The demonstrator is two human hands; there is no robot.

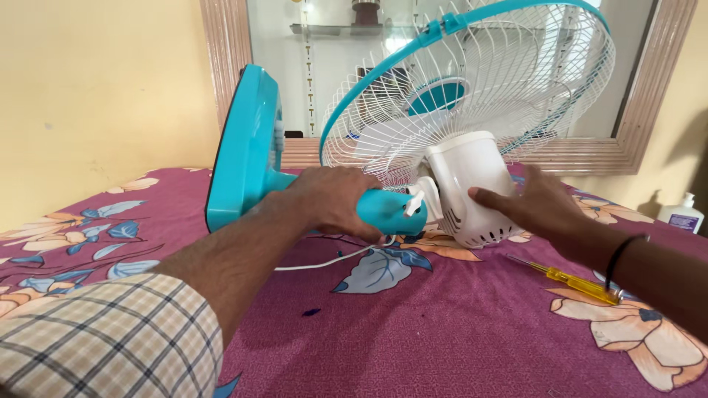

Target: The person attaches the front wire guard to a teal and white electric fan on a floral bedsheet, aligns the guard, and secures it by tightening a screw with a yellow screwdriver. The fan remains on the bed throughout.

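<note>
Head view: my left hand (328,199) grips the turquoise plastic fan stem (387,210); my right hand (535,206), fingers spread, braces the white plastic motor housing (468,184) between them. Best done holding both firmly. Yellow-handled screwdriver (568,280) lies under my right wrist on the floral bedspread (442,324).

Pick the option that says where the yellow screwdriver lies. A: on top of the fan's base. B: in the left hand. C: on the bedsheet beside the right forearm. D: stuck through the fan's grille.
C: the yellow screwdriver lies flat on the bedsheet beside the right forearm, held by neither hand.
</note>
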